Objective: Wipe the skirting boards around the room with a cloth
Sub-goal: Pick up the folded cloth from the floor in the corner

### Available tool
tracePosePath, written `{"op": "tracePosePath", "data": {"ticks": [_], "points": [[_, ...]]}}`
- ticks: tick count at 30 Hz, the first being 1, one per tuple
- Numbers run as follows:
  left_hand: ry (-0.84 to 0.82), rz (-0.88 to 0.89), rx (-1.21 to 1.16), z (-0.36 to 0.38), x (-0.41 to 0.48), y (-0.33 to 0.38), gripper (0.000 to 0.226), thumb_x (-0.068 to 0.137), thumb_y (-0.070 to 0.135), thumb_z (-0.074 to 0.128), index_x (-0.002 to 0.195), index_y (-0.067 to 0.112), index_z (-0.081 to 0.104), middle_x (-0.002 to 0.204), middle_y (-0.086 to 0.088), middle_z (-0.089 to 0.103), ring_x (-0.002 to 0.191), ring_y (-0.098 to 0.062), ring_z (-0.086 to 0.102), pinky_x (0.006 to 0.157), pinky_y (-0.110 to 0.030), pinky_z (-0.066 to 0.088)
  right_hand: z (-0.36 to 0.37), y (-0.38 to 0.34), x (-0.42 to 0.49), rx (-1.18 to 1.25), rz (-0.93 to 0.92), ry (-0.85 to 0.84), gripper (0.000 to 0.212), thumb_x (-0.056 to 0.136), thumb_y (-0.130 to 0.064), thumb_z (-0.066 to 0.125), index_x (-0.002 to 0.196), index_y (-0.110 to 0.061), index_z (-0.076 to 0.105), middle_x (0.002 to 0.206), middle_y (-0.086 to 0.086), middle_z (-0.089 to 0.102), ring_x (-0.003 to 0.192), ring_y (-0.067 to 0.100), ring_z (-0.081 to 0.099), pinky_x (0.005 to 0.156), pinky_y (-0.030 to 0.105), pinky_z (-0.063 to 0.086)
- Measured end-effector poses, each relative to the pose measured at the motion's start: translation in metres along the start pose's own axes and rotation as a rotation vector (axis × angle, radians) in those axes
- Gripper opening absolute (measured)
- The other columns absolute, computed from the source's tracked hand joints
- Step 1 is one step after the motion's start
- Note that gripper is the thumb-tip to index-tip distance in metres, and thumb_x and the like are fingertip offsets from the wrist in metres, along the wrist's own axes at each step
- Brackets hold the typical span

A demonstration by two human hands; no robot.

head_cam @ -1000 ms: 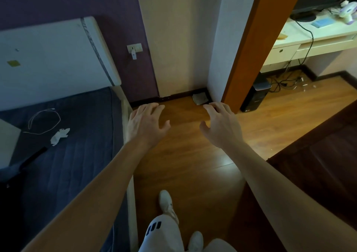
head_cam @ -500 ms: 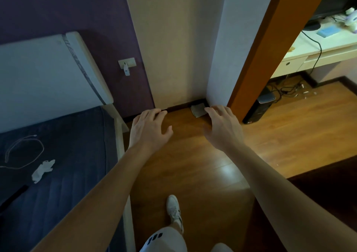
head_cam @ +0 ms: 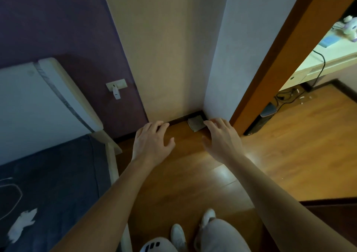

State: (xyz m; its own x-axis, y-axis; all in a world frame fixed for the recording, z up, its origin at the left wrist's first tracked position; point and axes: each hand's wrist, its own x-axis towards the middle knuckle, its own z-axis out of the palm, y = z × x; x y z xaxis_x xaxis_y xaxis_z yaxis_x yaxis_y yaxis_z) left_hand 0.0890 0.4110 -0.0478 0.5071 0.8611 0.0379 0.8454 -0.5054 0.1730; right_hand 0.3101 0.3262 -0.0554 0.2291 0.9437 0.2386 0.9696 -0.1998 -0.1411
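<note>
Cloth (head_cam: 196, 123), grey, squarish, beside dark, perhaps wooden skirting (head_cam: 181, 118)

Left hand (head_cam: 152, 143) and right hand (head_cam: 222, 139) bare, arms (head_cam: 108, 203) bare right up too. White shoes (head_cam: 177, 236), light whitish pants (head_cam: 222, 236), and there's three short black bars (head_cam: 152, 245) printed on the left knee.

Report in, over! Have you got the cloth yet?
Left hand, right hand open, empty. Cloth on floor in corner by skirting board, not yet held. Path clear.
</note>
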Motion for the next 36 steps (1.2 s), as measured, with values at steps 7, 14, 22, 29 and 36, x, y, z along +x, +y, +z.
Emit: {"op": "tracePosePath", "data": {"ticks": [7, 14, 22, 29, 36], "points": [[-0.008, -0.018, 0.02, 0.016, 0.085, -0.006, 0.059, 0.097, 0.056, 0.042, 0.149, 0.027, 0.042, 0.15, 0.003, 0.045, 0.138, -0.017, 0.039, 0.112, -0.041, 0.035, 0.026, 0.025, 0.08, 0.027, -0.008, -0.06, 0.045, 0.082, -0.039, 0.068, 0.123, -0.023, 0.057, 0.12, -0.001, 0.059, 0.115, 0.02, 0.053, 0.084, 0.034, 0.052], [-0.039, -0.066, 0.06, 0.028, 0.189, 0.002, 0.059, 0.095, 0.056, 0.042, 0.145, 0.025, 0.046, 0.146, 0.003, 0.049, 0.135, -0.017, 0.042, 0.108, -0.041, 0.039, 0.051, 0.071, 0.186, 0.089, -0.02, -0.15, 0.048, 0.091, -0.04, 0.057, 0.135, -0.021, 0.052, 0.134, 0.0, 0.053, 0.127, 0.022, 0.045, 0.097, 0.037, 0.048], [-0.099, -0.113, 0.052, 0.057, 0.273, 0.014, 0.061, 0.093, 0.059, 0.038, 0.143, 0.026, 0.047, 0.145, 0.005, 0.048, 0.134, -0.017, 0.042, 0.108, -0.043, 0.039, 0.086, 0.12, 0.265, 0.102, -0.068, -0.219, 0.047, 0.089, -0.037, 0.057, 0.133, -0.021, 0.055, 0.134, 0.0, 0.053, 0.129, 0.023, 0.045, 0.096, 0.038, 0.048], [-0.169, -0.101, 0.033, 0.095, 0.313, 0.008, 0.06, 0.095, 0.059, 0.036, 0.147, 0.031, 0.043, 0.148, 0.009, 0.044, 0.136, -0.013, 0.038, 0.11, -0.038, 0.035, 0.129, 0.135, 0.292, 0.106, -0.053, -0.278, 0.052, 0.088, -0.04, 0.06, 0.137, -0.022, 0.052, 0.137, 0.0, 0.053, 0.132, 0.024, 0.044, 0.104, 0.04, 0.043], [-0.26, -0.017, -0.029, 0.173, 0.342, -0.012, 0.06, 0.094, 0.055, 0.046, 0.146, 0.027, 0.047, 0.149, 0.004, 0.047, 0.137, -0.015, 0.043, 0.107, -0.036, 0.038, 0.208, 0.148, 0.288, 0.12, 0.028, -0.351, 0.054, 0.085, -0.041, 0.065, 0.135, -0.023, 0.053, 0.133, 0.0, 0.055, 0.127, 0.024, 0.051, 0.1, 0.04, 0.047]]}}
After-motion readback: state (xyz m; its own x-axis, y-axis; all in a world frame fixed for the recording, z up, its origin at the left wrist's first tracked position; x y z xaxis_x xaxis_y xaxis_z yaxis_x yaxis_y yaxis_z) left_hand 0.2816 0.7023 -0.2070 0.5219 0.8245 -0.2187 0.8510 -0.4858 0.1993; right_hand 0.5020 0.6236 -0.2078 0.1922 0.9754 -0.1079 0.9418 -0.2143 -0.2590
